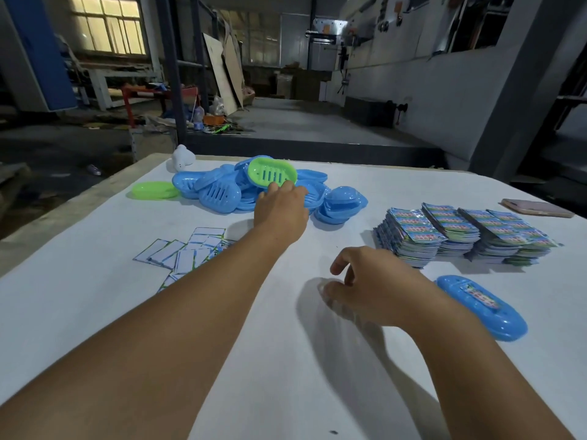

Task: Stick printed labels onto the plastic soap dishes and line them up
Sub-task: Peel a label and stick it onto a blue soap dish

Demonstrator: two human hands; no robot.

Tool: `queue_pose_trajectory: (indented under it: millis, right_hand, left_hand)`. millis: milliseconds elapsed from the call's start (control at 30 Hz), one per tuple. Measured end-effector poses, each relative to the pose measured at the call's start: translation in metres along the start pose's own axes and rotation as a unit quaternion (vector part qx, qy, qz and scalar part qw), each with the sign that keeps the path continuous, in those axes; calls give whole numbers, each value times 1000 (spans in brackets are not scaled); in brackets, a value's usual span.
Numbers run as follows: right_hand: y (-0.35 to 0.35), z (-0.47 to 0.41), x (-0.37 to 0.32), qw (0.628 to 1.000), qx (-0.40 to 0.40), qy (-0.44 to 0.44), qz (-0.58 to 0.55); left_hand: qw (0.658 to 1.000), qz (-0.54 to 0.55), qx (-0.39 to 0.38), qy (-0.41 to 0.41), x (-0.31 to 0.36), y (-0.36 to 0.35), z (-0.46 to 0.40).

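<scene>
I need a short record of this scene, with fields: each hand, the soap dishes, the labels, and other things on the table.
left hand: reaches to the pile of blue dishes; fingers touch the green dish on top; firm grip cannot be told
right hand: over the table, fingers loosely curled, holds nothing
labelled dish: blue, lies alone at the right, label on it
second green dish: left of the pile
label stacks: several, right side
backing papers: loose, scattered at left
phone: far right
</scene>
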State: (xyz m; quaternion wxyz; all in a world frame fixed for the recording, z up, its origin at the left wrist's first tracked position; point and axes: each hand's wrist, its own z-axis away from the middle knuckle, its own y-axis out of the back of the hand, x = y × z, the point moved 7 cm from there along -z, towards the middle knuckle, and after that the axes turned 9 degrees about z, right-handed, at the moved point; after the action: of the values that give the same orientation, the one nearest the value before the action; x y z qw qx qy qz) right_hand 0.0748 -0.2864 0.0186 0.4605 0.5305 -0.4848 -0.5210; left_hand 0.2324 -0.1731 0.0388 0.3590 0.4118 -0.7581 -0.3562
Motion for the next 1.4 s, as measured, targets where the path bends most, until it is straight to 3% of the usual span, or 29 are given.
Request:
queue_pose_trajectory:
  millis: [267,633,833,1033,1133,1233,1300,1400]
  right_hand:
    - [-3,1,-1,1000,3,4,-7]
    - [-4,2,-2,1000,-7,-1,-7]
    - [2,1,-2,999,27,-9,-37]
    - [23,2,-11,976,174,34,-129]
    - [29,7,-29,960,189,124,-166]
    - [24,9,-40,962,159,152,-160]
    - [16,7,-44,969,126,150,-150]
    - [-1,4,-44,981,72,142,-109]
  left_hand:
    - [999,-6,18,-26,2,-2,-3]
    - [982,184,-17,48,-8,10,1]
    - [964,254,21,75,-15,43,15]
    - [866,455,-87,189,-31,48,67]
    - [775,562,-127,258,-37,44,104]
    - [735,600,-112,296,-45,48,126]
    - [762,567,-98,299,-57,54,135]
    - [932,285,-41,220,-86,74,142]
